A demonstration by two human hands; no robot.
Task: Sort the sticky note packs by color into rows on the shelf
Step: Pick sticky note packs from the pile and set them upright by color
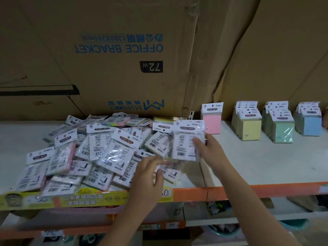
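Right hand point(211, 150) grips pack point(186, 139); left hand point(148, 174) on pile point(88, 153).

Your sticky note packs point(99, 151) lie heaped left on the shelf point(248, 166); the held pack point(188, 141) shows its back; colour-sorted rows point(250, 126) stand upright right.

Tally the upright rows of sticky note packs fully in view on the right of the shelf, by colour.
Pink row: 1 (a single pack)
Yellow row: 1
Green row: 1
Blue row: 1
Total: 4
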